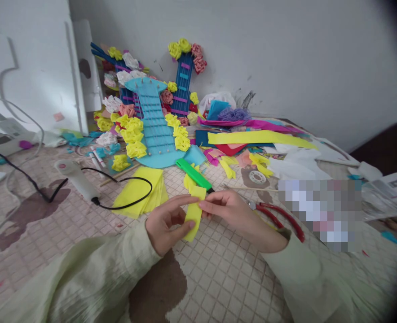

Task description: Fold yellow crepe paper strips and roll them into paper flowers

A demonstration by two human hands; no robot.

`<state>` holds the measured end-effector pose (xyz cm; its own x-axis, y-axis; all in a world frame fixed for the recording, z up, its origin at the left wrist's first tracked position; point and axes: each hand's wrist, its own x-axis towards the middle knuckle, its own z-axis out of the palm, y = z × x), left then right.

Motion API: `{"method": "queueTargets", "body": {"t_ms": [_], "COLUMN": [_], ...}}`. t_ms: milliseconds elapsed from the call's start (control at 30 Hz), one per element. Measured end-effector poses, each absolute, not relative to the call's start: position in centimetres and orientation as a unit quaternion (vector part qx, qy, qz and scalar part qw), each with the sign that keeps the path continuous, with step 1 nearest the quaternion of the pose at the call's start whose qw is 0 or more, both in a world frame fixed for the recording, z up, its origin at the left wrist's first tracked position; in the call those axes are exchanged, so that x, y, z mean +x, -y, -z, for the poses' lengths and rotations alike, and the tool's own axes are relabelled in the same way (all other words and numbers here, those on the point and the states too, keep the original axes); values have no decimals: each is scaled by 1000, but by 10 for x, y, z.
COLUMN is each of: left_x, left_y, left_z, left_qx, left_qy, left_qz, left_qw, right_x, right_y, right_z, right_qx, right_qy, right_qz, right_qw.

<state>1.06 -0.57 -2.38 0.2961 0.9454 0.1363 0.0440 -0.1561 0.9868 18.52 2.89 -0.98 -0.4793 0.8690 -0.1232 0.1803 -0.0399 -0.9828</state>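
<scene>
Between my two hands is a narrow strip of yellow crepe paper, tilted upright above the table. My left hand grips its left side, thumb in front and fingers behind. My right hand pinches the strip's upper right edge; some of its fingertips are hidden. Just behind the hands lie a green highlighter-like cutter or marker and a small yellow paper piece. A stack of yellow crepe paper sheets rests to the left, near my left hand.
A blue guitar-shaped board with yellow paper flowers leans at the back. Red-handled pliers lie right of my right hand. A white corded glue gun-like tool sits left. Long paper strips lie behind.
</scene>
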Motion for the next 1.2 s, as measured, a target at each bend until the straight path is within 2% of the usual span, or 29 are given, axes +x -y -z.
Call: {"method": "queueTargets", "body": {"t_ms": [200, 400, 1200], "left_x": [12, 11, 8], "left_y": [6, 6, 1], "left_z": [21, 22, 31], "left_qx": [616, 621, 629], "left_qy": [-399, -399, -401], "left_qz": [-436, -435, -455], "left_qw": [520, 517, 487], "right_x": [185, 183, 177], "right_y": [-30, -26, -19], "right_z": [15, 11, 0], "right_qx": [-436, -415, -418], "right_qy": [636, 629, 644], "right_qz": [-564, -602, -597], "right_qw": [297, 262, 232]}}
